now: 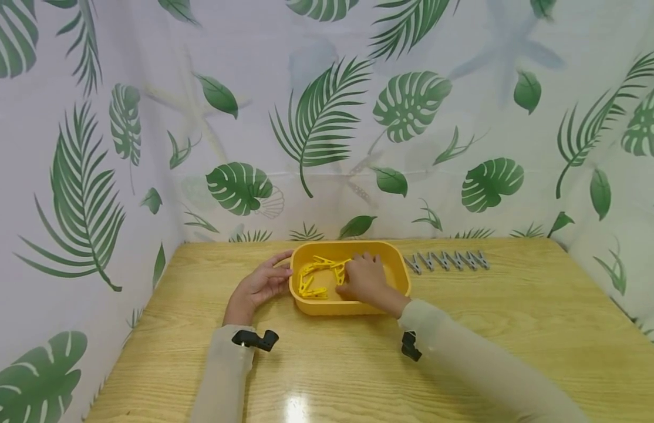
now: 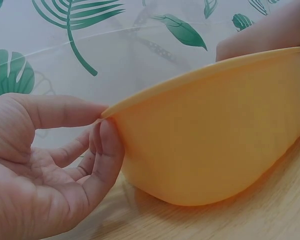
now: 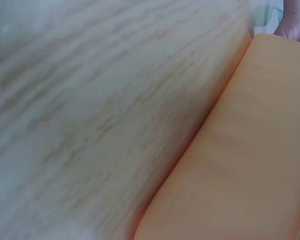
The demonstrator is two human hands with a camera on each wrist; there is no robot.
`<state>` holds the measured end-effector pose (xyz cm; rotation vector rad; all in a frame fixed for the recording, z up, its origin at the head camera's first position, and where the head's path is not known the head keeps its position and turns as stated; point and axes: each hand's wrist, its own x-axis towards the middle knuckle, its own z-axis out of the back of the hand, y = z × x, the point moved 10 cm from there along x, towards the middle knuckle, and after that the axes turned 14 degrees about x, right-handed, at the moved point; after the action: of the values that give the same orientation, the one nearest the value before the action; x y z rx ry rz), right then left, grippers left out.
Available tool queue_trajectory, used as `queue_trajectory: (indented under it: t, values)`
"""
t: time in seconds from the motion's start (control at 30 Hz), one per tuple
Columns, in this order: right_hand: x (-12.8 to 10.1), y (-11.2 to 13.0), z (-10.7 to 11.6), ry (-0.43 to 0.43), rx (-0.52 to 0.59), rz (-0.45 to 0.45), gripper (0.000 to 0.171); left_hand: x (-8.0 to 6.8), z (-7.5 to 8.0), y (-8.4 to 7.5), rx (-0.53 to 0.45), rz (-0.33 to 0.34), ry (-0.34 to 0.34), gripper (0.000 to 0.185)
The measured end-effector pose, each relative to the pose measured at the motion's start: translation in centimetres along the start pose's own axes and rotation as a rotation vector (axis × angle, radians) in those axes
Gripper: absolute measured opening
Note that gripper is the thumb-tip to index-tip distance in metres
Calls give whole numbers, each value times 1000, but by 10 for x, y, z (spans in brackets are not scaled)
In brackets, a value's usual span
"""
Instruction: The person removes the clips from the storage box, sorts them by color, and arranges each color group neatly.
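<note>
A yellow plastic bin (image 1: 332, 308) stands at the back middle of the table with several yellow clothespins (image 1: 312, 292) inside, mostly toward its left. My left hand (image 1: 260, 286) holds the bin's left end. Its thumb (image 2: 70, 111) lies at the rim and bent fingers meet the outer wall just below. Reaching over the front wall, my right hand (image 1: 366, 277) is inside the bin with bent fingers, right beside a yellow clothespin (image 1: 339, 275). Whether it pinches that clothespin I cannot tell. In the right wrist view the bin wall (image 3: 230, 150) hides the fingers.
Several grey clothespins (image 1: 444, 261) lie in a row just right of the bin. Behind the wooden table (image 1: 327, 364) hangs a leaf-printed white sheet (image 1: 327, 194), which also runs down both sides.
</note>
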<state>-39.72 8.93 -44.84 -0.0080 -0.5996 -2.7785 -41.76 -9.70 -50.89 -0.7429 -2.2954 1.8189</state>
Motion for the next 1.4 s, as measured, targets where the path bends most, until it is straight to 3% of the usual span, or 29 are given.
queue_trajectory:
  t: [0.33, 0.57, 0.87, 1.4]
  values:
    - [-11, -14, 9, -7, 97, -38, 39, -1, 0, 3, 7, 14, -9, 64]
    - [-15, -20, 12, 44, 87, -55, 45, -1, 1, 3, 7, 13, -14, 64]
    - [-17, -28, 12, 60, 131, -82, 5, -2, 0, 2, -3, 6, -12, 64]
    - [-23, -18, 31, 86, 105, 38, 12, -2, -3, -2, -22, -4, 4, 64]
